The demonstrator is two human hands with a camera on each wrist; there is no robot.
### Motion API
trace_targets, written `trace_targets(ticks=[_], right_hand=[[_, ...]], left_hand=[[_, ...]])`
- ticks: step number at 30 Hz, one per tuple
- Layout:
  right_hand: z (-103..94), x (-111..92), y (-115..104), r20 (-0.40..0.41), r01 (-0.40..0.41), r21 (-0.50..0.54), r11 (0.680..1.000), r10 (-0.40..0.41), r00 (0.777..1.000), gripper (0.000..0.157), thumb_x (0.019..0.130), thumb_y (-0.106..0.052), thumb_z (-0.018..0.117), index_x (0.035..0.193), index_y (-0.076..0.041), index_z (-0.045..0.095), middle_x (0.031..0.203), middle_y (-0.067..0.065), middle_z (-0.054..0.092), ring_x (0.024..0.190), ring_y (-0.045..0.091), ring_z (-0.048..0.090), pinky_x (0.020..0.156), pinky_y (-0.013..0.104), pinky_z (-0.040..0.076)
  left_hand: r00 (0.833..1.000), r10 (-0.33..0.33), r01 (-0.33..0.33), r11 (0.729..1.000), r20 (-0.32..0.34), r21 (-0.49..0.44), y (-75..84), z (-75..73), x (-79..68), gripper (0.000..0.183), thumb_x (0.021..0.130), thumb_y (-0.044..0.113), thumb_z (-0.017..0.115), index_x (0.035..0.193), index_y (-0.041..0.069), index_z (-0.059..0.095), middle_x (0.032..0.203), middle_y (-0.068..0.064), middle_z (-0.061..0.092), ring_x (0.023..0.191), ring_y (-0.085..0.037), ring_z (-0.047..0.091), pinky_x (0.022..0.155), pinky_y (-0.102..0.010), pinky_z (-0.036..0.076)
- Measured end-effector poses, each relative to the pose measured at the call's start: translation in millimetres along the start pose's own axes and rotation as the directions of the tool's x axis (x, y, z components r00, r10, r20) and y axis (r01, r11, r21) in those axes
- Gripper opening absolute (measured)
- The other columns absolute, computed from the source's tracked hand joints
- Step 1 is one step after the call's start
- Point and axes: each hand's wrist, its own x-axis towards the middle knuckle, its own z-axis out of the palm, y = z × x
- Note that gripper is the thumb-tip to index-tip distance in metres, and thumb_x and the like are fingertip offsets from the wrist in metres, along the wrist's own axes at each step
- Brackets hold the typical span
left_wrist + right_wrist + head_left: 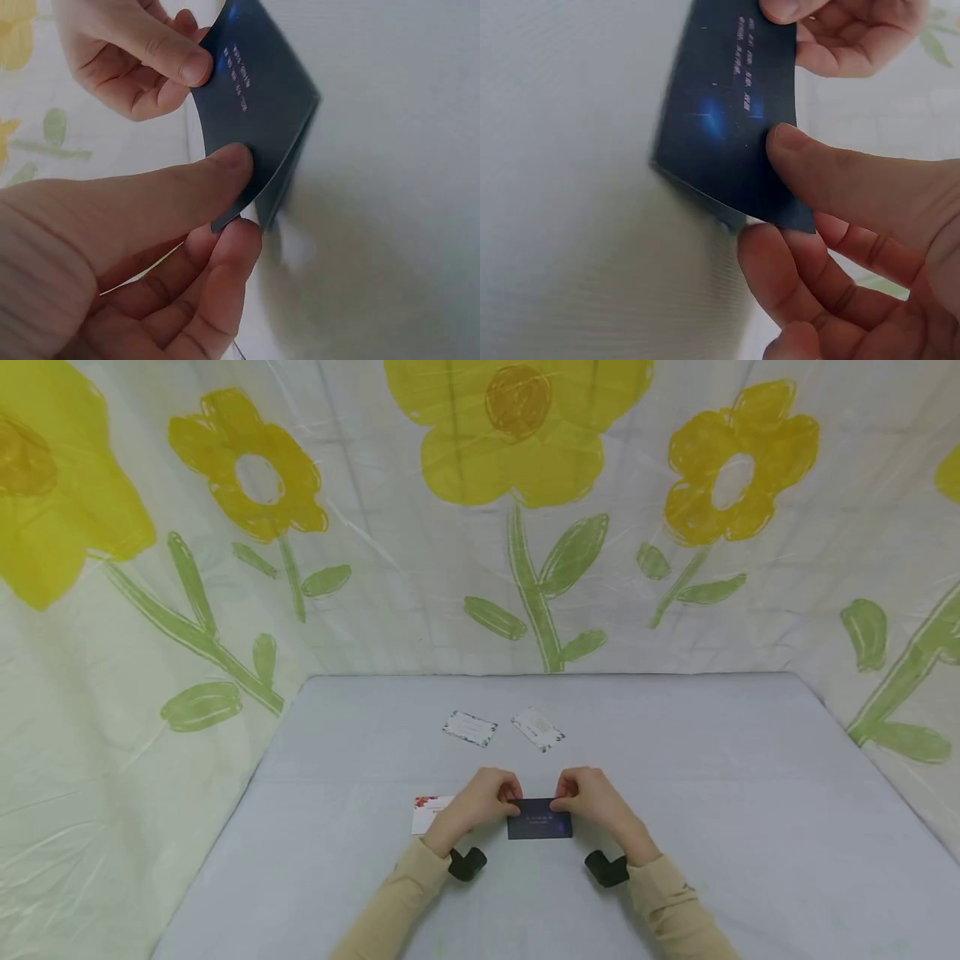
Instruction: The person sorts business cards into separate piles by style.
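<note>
A dark blue card (540, 825) with small pale print and a blue glow is held between both hands over the table. My left hand (478, 797) pinches it near its left end, thumb on the printed face and fingertips beneath. At the other end my right hand (596, 797) grips it the same way. In the left wrist view the folded card (262, 90) bends slightly, a second dark panel behind the printed one. The right wrist view shows the card (712, 127) with its two panels meeting along one edge and parted opposite.
Partly behind my left hand lies a white card with red decoration (427, 817). Farther back on the pale table (720, 760) are two white cards with leafy borders, one on the left (470, 728) and one on the right (537, 730). A flower-painted curtain (420, 585) hangs behind.
</note>
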Motion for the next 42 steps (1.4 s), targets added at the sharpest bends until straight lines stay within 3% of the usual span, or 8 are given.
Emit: trace_targets(ticks=[9, 20, 29, 34, 38, 42], right_hand=[[8.6, -2.0, -4.3, -0.037, -0.063, -0.105, 0.992, 0.060, 0.998, 0.022, 0.072, -0.010, 0.077, 0.066, -0.010, 0.056, 0.062, -0.004, 0.050, 0.060, 0.011, 0.045, 0.056, 0.028, 0.038], [9.1, -1.7, -6.1, -0.041, -0.075, -0.152, 0.985, 0.070, 0.997, 0.026, 0.072, -0.012, 0.078, 0.070, -0.010, 0.053, 0.065, -0.001, 0.047, 0.062, 0.013, 0.043, 0.056, 0.028, 0.036], [11.1, -0.6, -12.4, -0.015, -0.041, -0.186, 0.982, 0.039, 0.999, 0.021, 0.073, -0.005, 0.075, 0.070, -0.011, 0.056, 0.066, -0.003, 0.049, 0.061, 0.012, 0.044, 0.056, 0.028, 0.038], [6.8, 13.3, -20.5, -0.070, 0.043, -0.136, 0.990, -0.053, 0.996, 0.013, 0.077, -0.005, 0.072, 0.075, -0.010, 0.060, 0.066, -0.005, 0.051, 0.060, 0.010, 0.044, 0.054, 0.025, 0.038], [-1.4, 39.2, -32.2, -0.134, 0.098, -0.122, 0.988, -0.114, 0.984, 0.007, 0.080, -0.007, 0.070, 0.082, -0.006, 0.064, 0.070, -0.001, 0.055, 0.065, 0.011, 0.048, 0.058, 0.026, 0.040], [-1.4, 70.2, -42.4, -0.120, 0.080, -0.136, 0.987, -0.097, 0.988, 0.013, 0.082, -0.009, 0.068, 0.091, 0.000, 0.065, 0.078, 0.006, 0.057, 0.072, 0.018, 0.051, 0.065, 0.032, 0.044]], left_hand=[[1.000, -0.028, 0.029, 0.993, -0.012, 0.114, 0.6, 6.1, -1.8, 0.011, 0.077, 0.003, 0.072, 0.083, 0.005, 0.063, 0.075, -0.001, 0.055, 0.068, -0.008, 0.047, 0.064, -0.020, 0.042], [1.000, -0.014, 0.016, 0.988, -0.014, 0.157, -1.4, 4.0, -0.9, 0.012, 0.077, 0.005, 0.074, 0.082, 0.004, 0.063, 0.077, -0.002, 0.054, 0.071, -0.011, 0.050, 0.065, -0.020, 0.043], [1.000, 0.008, -0.003, 0.980, -0.026, 0.197, 0.9, 3.2, -5.9, 0.006, 0.081, 0.007, 0.069, 0.083, 0.006, 0.064, 0.077, 0.001, 0.054, 0.072, -0.008, 0.048, 0.067, -0.020, 0.043], [0.992, 0.017, 0.008, 0.980, -0.122, 0.201, -4.7, -18.4, -11.5, 0.007, 0.087, 0.006, 0.062, 0.091, 0.003, 0.067, 0.084, -0.002, 0.061, 0.076, -0.011, 0.055, 0.070, -0.024, 0.047], [0.976, 0.014, 0.031, 0.979, -0.218, 0.200, -19.9, -53.5, -7.2, 0.011, 0.088, 0.003, 0.059, 0.096, -0.002, 0.065, 0.089, -0.009, 0.063, 0.081, -0.018, 0.058, 0.074, -0.031, 0.049], [0.971, -0.019, 0.065, 0.980, -0.237, 0.189, -40.9, -85.4, 7.0, 0.017, 0.088, 0.000, 0.058, 0.103, -0.006, 0.062, 0.099, -0.015, 0.062, 0.089, -0.025, 0.058, 0.080, -0.037, 0.047]])
